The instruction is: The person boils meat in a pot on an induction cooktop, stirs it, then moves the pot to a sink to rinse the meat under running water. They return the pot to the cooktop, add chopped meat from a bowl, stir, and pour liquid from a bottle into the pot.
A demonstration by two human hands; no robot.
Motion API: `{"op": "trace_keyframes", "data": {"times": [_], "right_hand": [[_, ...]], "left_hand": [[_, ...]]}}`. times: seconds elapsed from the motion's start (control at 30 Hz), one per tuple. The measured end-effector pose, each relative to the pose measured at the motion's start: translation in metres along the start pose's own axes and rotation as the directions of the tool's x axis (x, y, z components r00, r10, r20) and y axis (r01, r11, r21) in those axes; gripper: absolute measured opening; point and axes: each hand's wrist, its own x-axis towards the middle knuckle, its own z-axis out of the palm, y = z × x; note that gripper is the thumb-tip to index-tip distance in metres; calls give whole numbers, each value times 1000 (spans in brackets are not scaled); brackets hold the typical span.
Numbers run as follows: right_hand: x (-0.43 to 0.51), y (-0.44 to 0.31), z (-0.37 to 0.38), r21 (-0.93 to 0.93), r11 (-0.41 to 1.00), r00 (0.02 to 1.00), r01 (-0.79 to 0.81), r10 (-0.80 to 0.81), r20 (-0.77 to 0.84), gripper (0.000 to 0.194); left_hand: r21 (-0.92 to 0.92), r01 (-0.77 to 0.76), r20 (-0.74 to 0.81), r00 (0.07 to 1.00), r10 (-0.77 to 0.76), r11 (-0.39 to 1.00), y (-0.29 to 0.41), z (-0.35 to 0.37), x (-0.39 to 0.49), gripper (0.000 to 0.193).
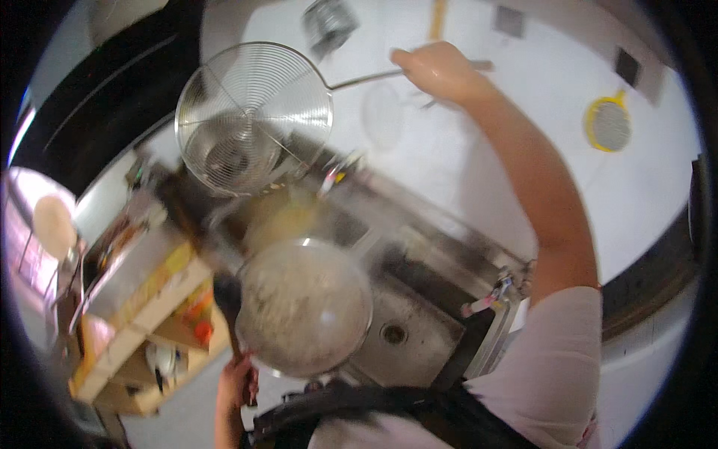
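Observation:
My right hand is raised high before the white wall, closed around the thin metal handle of a large round wire skimmer. The skimmer's wire bowl extends to the left, in front of a metal pot. Low on the left, my left hand grips the brown handle of a dark, flat-headed utensil, perhaps a spatula. Beside its head is a wide round vessel with pale, cloudy contents; blur hides what they are.
A metal sink with a drain lies right of the vessel. A faucet stands at its edge. On the wall hangs a yellow-rimmed strainer. A wooden shelf unit stands at left. A metal container is up by the wall.

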Motion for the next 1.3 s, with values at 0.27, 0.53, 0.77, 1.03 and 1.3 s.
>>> {"op": "trace_keyframes", "data": {"times": [0.27, 0.53, 0.77, 1.03, 1.3], "right_hand": [[-138, -122, 24, 574, 541, 668, -615, -30, 744, 38], [-224, -228, 29, 508, 594, 702, -624, 141, 698, 39], [-233, -310, 74, 232, 881, 661, -413, 115, 742, 60], [-250, -327, 53, 417, 729, 684, -543, 97, 723, 59], [-254, -340, 99, 632, 668, 890, -392, 101, 445, 45]], "left_hand": [[3, 26, 5, 1000, -26, 1000, -12, -14, 0, 41], [258, -2, 139, 990, -35, 966, -6, -29, 32, 46], [607, -147, 216, 976, 16, 781, 4, -40, 81, 60], [661, -179, 236, 972, 25, 728, 7, -53, 100, 57], [839, -265, 276, 960, 48, 476, 26, -46, 126, 41]]}}
